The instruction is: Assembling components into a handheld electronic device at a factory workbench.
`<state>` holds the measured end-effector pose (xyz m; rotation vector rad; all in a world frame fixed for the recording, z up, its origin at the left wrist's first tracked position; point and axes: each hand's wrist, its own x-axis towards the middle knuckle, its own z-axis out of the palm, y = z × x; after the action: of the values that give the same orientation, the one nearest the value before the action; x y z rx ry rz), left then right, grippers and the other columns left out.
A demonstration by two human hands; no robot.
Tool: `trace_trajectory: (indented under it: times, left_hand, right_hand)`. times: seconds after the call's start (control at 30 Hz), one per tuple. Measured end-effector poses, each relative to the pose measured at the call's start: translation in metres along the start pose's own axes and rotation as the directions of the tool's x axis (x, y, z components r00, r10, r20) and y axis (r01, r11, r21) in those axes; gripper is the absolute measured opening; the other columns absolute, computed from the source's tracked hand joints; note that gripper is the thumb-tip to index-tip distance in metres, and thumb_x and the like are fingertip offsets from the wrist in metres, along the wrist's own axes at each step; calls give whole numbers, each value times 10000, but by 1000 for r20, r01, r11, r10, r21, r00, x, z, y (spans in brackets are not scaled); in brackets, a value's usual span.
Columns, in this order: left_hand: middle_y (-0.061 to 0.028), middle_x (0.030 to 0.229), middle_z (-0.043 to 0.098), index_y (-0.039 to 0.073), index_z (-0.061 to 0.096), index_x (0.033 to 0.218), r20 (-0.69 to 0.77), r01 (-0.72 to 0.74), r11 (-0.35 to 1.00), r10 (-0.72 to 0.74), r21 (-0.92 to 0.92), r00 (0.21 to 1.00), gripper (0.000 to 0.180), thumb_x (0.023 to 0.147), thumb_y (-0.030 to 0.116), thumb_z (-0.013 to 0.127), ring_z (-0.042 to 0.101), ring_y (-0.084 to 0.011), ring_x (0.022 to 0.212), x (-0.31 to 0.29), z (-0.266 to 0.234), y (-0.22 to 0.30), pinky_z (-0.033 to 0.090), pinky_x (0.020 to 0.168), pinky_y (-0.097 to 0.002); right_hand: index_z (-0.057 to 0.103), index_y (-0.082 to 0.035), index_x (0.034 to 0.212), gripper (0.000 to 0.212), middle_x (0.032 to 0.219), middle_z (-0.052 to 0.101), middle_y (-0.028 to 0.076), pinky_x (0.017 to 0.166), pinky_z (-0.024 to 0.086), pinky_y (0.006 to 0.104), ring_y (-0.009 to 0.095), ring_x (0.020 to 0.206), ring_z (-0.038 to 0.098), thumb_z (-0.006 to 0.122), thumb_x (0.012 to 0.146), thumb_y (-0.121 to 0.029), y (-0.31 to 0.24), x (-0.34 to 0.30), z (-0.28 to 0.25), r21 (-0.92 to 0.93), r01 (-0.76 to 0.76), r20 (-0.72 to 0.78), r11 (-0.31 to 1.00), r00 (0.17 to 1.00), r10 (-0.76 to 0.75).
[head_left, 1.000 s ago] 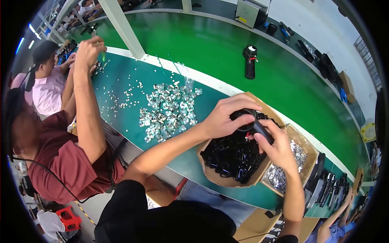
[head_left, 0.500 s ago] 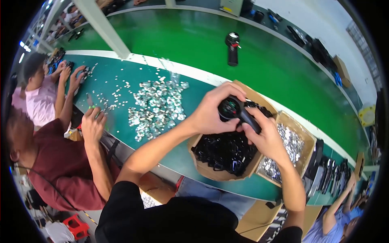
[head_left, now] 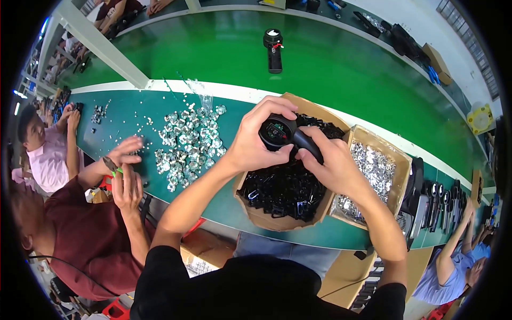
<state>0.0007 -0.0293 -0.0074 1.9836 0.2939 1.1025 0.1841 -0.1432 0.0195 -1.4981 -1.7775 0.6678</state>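
Observation:
A black handheld device (head_left: 305,143) with a round head and a stubby handle is held in both hands above a cardboard box. Green circuitry and a bit of red show inside its round head. My left hand (head_left: 255,127) is closed around the head, fingers over the far rim and thumb at the near side. My right hand (head_left: 337,166) grips the handle with thumb and fingers. Below them, the cardboard box (head_left: 246,209) holds many glossy black plastic parts (head_left: 282,194). Another box (head_left: 404,186), with small silvery parts, stands beside it to the right.
Small clear-and-silver parts (head_left: 186,141) lie heaped on the green table at left. Beyond the pale ledge, a similar black device (head_left: 274,53) lies on the green surface. At left, a co-worker's hand (head_left: 127,186) holds green-handled pliers. Black handled items (head_left: 440,200) stand in a row at right.
The whole view has shifted, moving most things leftward in the picture. Both my hands keep their hold on the device. The near co-worker's other hand has come up beside the pliers.

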Motion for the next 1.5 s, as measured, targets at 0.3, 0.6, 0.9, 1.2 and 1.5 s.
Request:
trace_trajectory:
  times: [0.3,0.6,0.9,1.2,1.5]
  left_hand:
    - [-167,1234,573,41,586,1144,96,-75,997,73,22,993,563,604,-83,685,593,-354,1125,3,-5,0,485,982,-406]
    - [-180,1255,568,34,590,1118,106,-52,993,41,103,994,533,609,-92,686,591,-327,1156,3,-4,0,474,997,-393]
    - [-183,1239,567,46,600,1138,93,-98,988,87,123,992,544,624,-111,684,593,-359,1152,0,-4,5,476,997,-411]
    - [-177,1359,526,47,483,1398,38,84,990,-80,-113,996,794,703,25,866,551,-303,1246,12,6,16,455,1043,-408]
    - [-169,1352,458,69,416,1156,20,-2,999,2,37,1000,639,662,-82,792,540,-187,1104,6,-4,-5,463,978,-335]
  right_hand:
    - [582,-34,1087,232,655,614,213,538,482,454,425,609,643,678,920,-164,-12,-1,-1,146,-192,97,970,979,180]
    - [578,-56,1084,235,653,629,219,565,513,495,436,615,647,657,925,-210,-3,1,6,64,-126,35,990,992,124]
    - [606,-62,1142,275,671,650,190,513,517,419,367,558,655,677,927,-217,-5,-2,8,88,-122,35,989,992,119]
    - [629,-101,1152,347,735,696,133,568,539,437,316,633,690,734,897,-310,-25,-2,-29,-707,72,-1,703,995,-102]
    - [660,-15,998,160,935,696,158,708,569,428,370,768,692,705,850,-56,40,-60,-85,-366,-142,-231,920,971,58]
